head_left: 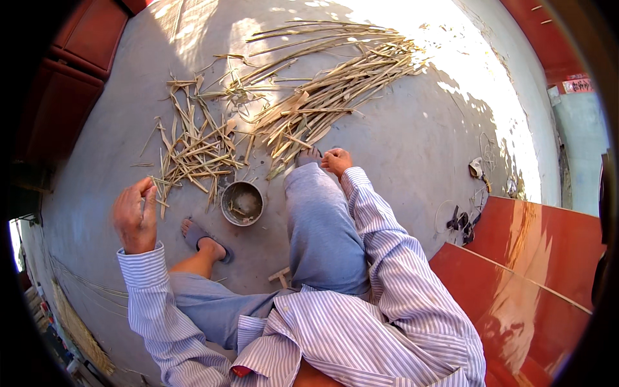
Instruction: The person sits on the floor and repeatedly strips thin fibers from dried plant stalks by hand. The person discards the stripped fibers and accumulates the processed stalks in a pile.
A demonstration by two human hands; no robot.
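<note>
My left hand (pixel 137 216) is raised at the left, slightly smeared, with its fingers pressed together. A thin stalk end shows by its fingertips, but I cannot tell whether it is held. Beyond my right knee, my right hand (pixel 336 161) is closed with its fingers curled; whatever it may hold is hidden. A heap of short cut stalks (pixel 193 151) lies on the floor past my left hand. Longer dry stalks (pixel 342 84) form a bundle reaching away to the far right. Between my feet stands a round metal bowl (pixel 242 204) with some water and bits in it.
Glossy red panels (pixel 509 284) stand close on my right. A red cabinet (pixel 80 45) is at the far left. Dark scraps and thin cord (pixel 461 220) lie on the grey floor to the right. A small wooden piece (pixel 280 277) is under my legs.
</note>
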